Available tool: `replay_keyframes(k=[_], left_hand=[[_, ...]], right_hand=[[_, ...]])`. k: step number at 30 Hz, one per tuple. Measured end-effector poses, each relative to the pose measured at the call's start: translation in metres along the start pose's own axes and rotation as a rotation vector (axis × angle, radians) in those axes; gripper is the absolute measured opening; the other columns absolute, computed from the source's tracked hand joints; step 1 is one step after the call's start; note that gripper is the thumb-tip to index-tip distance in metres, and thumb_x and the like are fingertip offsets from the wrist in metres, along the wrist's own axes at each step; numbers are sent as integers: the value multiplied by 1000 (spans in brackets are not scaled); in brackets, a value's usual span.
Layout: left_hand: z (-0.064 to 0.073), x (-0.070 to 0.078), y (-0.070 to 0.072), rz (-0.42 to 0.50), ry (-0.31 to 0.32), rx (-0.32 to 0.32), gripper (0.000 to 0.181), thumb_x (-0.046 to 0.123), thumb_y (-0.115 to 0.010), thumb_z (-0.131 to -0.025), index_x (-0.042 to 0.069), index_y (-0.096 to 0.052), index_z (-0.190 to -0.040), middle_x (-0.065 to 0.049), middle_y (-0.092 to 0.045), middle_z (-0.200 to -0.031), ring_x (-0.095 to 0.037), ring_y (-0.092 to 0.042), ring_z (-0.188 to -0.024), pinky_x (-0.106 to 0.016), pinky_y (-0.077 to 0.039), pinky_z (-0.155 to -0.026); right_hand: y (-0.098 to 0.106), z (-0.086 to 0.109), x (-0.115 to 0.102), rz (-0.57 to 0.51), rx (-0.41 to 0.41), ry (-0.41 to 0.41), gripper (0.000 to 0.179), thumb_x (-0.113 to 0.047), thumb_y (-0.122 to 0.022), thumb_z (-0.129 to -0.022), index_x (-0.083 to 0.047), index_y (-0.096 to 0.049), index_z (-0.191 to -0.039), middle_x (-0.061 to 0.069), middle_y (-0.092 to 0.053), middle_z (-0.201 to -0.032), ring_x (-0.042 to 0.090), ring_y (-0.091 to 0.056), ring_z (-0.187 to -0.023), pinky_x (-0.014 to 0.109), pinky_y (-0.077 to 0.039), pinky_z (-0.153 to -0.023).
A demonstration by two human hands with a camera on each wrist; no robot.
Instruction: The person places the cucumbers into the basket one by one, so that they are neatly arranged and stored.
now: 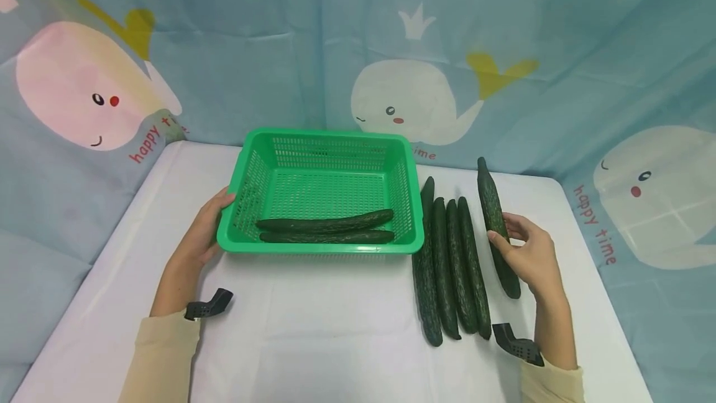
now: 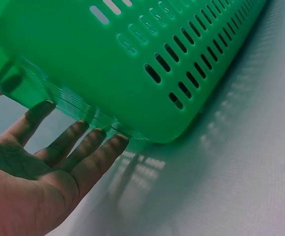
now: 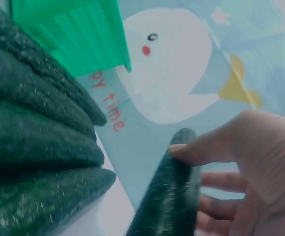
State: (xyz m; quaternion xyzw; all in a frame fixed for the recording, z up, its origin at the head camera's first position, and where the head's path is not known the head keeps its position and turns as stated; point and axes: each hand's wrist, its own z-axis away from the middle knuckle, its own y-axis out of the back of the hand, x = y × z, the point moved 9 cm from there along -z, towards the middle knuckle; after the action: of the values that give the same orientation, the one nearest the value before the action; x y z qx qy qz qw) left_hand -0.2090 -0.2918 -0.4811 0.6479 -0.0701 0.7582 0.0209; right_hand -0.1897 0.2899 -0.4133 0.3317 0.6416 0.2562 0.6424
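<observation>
One cucumber (image 1: 492,204) is pinched between the thumb and fingers of the right hand (image 1: 528,257) at the right of the frame, its long axis running near upright, the far end leaning left and the near end right. The green basket (image 1: 321,248) lies to its left, at the frame's centre, with a row of cucumbers (image 1: 442,266) set between the two, roughly in line with the held one. Inside the basket, along the near wall, a pair of cucumbers (image 1: 330,224) lies sideways, nearly square to it. The left hand (image 1: 204,229), fingers apart, pinches the basket's left rim with its thumb over the edge, well apart from the held cucumber; the right is far nearer. Whether that cucumber touches the white table (image 1: 335,328) cannot be told.
</observation>
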Motion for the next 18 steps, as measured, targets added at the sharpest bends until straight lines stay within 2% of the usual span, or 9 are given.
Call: replay_keyframes(k=[2, 4, 7, 10, 11, 13, 15, 17, 18], left_hand=[[0, 0, 0, 5, -1, -1, 75, 47, -38, -114, 8, -9, -171, -27, -20, -171, 2, -59, -130, -14, -55, -104], [0, -1, 1, 5, 0, 7, 75, 46, -39, -114, 7, -9, -171, -23, -27, -169, 2, -60, -129, -14, -56, -104], [1, -1, 2, 8, 4, 15, 75, 46, -39, -114, 7, -8, -171, -16, -36, -162, 1, -60, -128, -14, -56, -103], [0, -1, 1, 11, 7, 12, 76, 47, -39, -114, 8, -8, -171, -15, -34, -163, 0, -58, -129, -14, -56, -104], [-1, 0, 0, 11, 8, 9, 76, 47, -39, -114, 8, -7, -171, -18, -32, -164, 0, -57, -130, -13, -55, -104], [-2, 0, -1, 9, 10, 5, 76, 48, -39, -114, 9, -7, -171, -23, -24, -169, 0, -55, -131, -13, -54, -105], [-2, 0, -1, 5, 13, 7, 76, 48, -39, -114, 9, -7, -171, -24, -22, -171, 1, -55, -131, -13, -54, -105], [-2, 0, -1, 2, 14, 11, 76, 48, -39, -114, 9, -7, -171, -22, -28, -167, 1, -57, -130, -13, -54, -105], [-2, 0, -1, 1, 15, 13, 76, 47, -39, -114, 8, -8, -171, -18, -34, -164, 0, -58, -129, -13, -55, -104]], right_hand=[[3, 1, -6, -21, 35, 40, 58, -25, -78, -99, 2, -59, -146, 30, -68, -132, 46, -67, -119, 6, -52, -82], [4, 2, -13, -49, 44, 76, 56, -23, -78, -98, 0, -60, -146, 29, -67, -134, 46, -67, -120, -5, -43, -80], [6, 4, -24, -70, 42, 119, 55, -22, -77, -99, -3, -60, -148, 27, -66, -138, 44, -65, -122, -7, -41, -83], [7, 6, -34, -82, 40, 155, 55, -20, -77, -99, -4, -59, -149, 25, -66, -140, 43, -64, -125, -4, -43, -86], [7, 6, -38, -80, 40, 168, 55, -19, -77, -99, -4, -59, -149, 25, -66, -140, 43, -64, -125, 0, -48, -88], [5, 7, -45, -73, 33, 197, 56, -17, -77, -99, -5, -58, -150, 24, -66, -140, 43, -64, -126, 5, -52, -92], [2, 7, -54, -63, 18, 234, 55, -15, -77, -99, -5, -58, -150, 24, -67, -139, 44, -65, -127, 22, -61, -97], [-1, 8, -63, -49, 1, 274, 54, -13, -76, -99, -5, -58, -149, 23, -68, -138, 44, -65, -126, 44, -63, -99], [-2, 8, -67, -44, -7, 293, 53, -12, -76, -99, -5, -58, -149, 23, -68, -137, 43, -66, -125, 48, -63, -99]])
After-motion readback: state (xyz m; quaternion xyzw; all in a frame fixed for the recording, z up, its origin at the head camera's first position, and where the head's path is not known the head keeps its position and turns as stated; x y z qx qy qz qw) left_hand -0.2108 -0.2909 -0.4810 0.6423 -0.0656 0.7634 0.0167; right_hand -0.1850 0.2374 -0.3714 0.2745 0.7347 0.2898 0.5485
